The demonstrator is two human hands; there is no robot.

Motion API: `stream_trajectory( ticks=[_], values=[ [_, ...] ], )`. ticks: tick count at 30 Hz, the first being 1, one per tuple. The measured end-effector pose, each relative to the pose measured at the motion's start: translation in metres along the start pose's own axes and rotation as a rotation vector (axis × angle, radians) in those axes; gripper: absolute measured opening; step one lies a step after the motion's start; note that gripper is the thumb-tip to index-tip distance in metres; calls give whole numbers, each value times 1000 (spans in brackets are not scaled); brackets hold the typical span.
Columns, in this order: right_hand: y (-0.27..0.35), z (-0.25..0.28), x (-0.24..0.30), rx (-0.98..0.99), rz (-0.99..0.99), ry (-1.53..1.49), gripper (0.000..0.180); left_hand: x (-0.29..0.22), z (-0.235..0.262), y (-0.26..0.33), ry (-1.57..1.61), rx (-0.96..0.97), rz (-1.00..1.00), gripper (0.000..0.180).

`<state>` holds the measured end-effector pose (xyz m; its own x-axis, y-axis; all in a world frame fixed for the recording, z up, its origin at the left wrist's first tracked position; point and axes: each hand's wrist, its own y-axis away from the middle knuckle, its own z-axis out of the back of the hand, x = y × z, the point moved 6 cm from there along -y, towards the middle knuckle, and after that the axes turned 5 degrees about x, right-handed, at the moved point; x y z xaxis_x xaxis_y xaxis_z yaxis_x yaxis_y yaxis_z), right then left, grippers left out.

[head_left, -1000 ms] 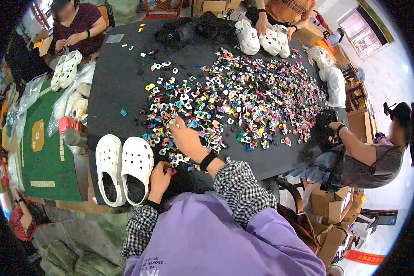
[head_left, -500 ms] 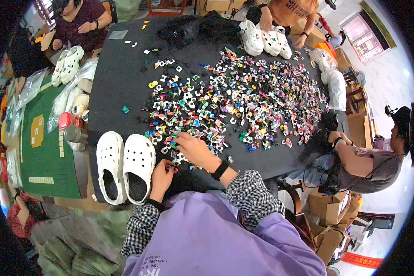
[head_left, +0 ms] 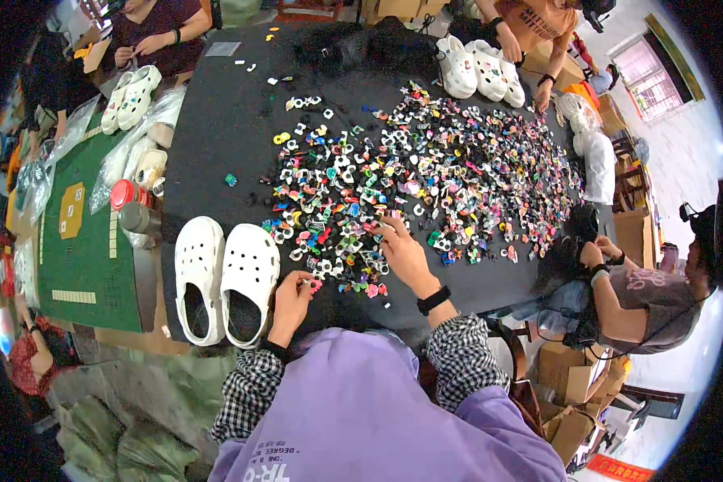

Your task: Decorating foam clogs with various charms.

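My left hand (head_left: 292, 304) is closed at the near edge of the black table, beside a pair of white clogs. A small pink shoe charm (head_left: 315, 285) is pinched at its fingertips. My right hand (head_left: 408, 259) reaches over the near part of a wide heap of colourful shoe charms (head_left: 458, 173). Its fingers are stretched forward and apart, with the tips touching charms. The left clog (head_left: 198, 265) and right clog (head_left: 251, 261) lie side by side, toes pointing away from me, with bare holes on top.
A red-lidded jar (head_left: 126, 195) stands left of the clogs, beside a green game board (head_left: 96, 273). Co-workers sit around the table. White clogs (head_left: 490, 72) stand at the far right, and another decorated pair (head_left: 132, 98) at the far left. White bags (head_left: 594, 165) line the right edge.
My right hand has moved right across the heap, away from my left hand. My left hand stays near the clogs with the pink charm, now more plainly visible. The whole view has shifted slightly.
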<state>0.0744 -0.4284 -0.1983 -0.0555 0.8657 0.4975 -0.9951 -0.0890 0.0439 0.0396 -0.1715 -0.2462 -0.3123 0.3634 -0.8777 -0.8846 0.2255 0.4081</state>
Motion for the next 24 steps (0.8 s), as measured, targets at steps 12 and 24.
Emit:
stream_trajectory(
  ticks=[12, 24],
  values=[
    [40, 11, -22, -263, -146, -440, 20, -32, -4, -16, 33, 1, -132, 25],
    [75, -8, -45, -250, -500, -732, 20, -28, -5, -20, 210, 5, -150, 30]
  ],
)
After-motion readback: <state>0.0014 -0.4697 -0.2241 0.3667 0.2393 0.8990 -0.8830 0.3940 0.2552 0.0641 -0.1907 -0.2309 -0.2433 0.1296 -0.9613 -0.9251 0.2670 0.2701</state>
